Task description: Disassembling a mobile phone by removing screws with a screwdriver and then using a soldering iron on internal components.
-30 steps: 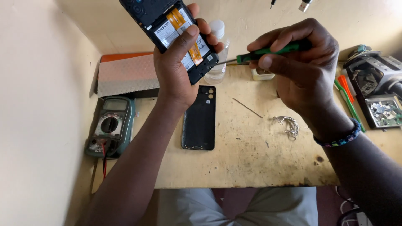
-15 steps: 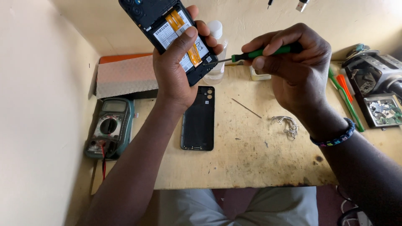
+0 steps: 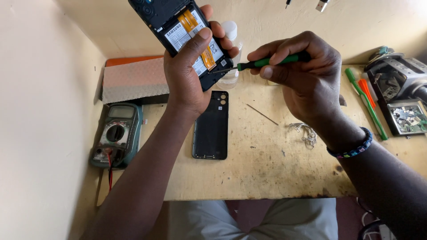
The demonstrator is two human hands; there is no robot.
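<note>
Multimeter [image 3: 116, 135] left of back cover [image 3: 211, 126]

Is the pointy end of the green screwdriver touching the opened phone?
Touching. In the head view, the tip of the green screwdriver, held in the right hand, meets the lower edge of the opened phone, which the left hand holds up.

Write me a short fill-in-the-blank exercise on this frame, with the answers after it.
1. The left hand holds an opened ____ above the table.
2. The right hand holds a screwdriver with a ____ handle.
3. The black back cover lies flat on the table, to the right of the ____.
4. A beaded ____ sits on the right wrist.

Answers: phone; green; multimeter; bracelet.
</note>
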